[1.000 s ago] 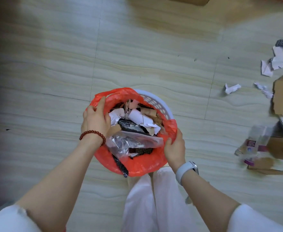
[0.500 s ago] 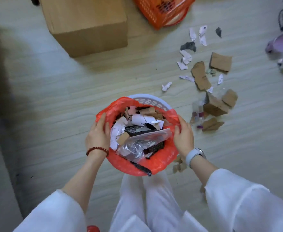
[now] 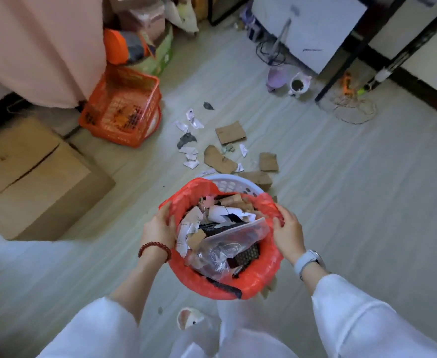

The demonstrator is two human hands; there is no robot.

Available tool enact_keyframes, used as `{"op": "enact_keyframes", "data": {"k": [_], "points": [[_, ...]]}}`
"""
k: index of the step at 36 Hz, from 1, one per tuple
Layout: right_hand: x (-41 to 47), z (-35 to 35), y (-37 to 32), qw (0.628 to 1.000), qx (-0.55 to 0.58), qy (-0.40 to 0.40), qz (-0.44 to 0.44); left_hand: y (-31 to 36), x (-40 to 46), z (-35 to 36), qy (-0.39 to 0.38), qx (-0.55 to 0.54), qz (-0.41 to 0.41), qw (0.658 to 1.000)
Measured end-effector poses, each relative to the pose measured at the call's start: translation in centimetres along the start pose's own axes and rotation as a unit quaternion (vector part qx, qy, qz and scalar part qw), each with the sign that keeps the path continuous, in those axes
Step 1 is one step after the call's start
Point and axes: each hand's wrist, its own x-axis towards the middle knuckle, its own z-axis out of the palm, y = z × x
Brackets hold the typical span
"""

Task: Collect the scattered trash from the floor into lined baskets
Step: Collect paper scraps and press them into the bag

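Fingers (image 3: 169,215) of left hand (image 3: 158,229) are curling over the left rim of the basket (image 3: 234,183), gripping it through the red liner (image 3: 189,195); right hand (image 3: 288,232) is doing the same on the right rim, fingers closed on the liner edge. Basket is sitting at centre frame, slightly below middle, between both hands. It is holding torn paper, cardboard bits, dark scraps and a clear plastic bag (image 3: 238,240) lying on top. A dark strip is hanging over the lower rim.

Left wrist is wearing a bead bracelet (image 3: 154,248); right wrist is wearing a watch (image 3: 309,259). White sleeves are showing at bottom of frame.

Just above the basket, loose trash is lying on the floor (image 3: 354,202): paper scraps (image 3: 190,156) and cardboard pcs (image 3: 230,131), well apart from the hands.

Upper left: an orange crate (image 3: 121,109) is standing near a pink curtain (image 3: 41,47). Left edge: a cardboard box (image 3: 36,177) is resting on the floor. Upper right: white board, cables and dark table legs; detail too blurred to tell.
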Motion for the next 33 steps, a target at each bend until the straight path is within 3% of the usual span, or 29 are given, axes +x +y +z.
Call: {"op": "enact_keyframes", "data": {"k": [8,16,27,33], "points": [[8.3,-6.9,-1.1,0.998,0.035,0.044,0.028,12.4,6.3,0.5,-0.002,0.024,0.052,0.998],[15.7,-10.1,-5.7,0.993,0.066,0.091,0.042,20.7,13.6,-1.5,0.014,0.033,0.101,0.994],[30.0,-6.7,-16.9,0.985,0.092,0.137,0.054,26.4,32.9,-6.7,-0.019,0.034,0.145,0.989],[38.2,-2.3,-23.3,0.967,0.118,0.187,0.122,29.2,46.0,-9.1,-0.083,0.046,0.160,0.982]]}}
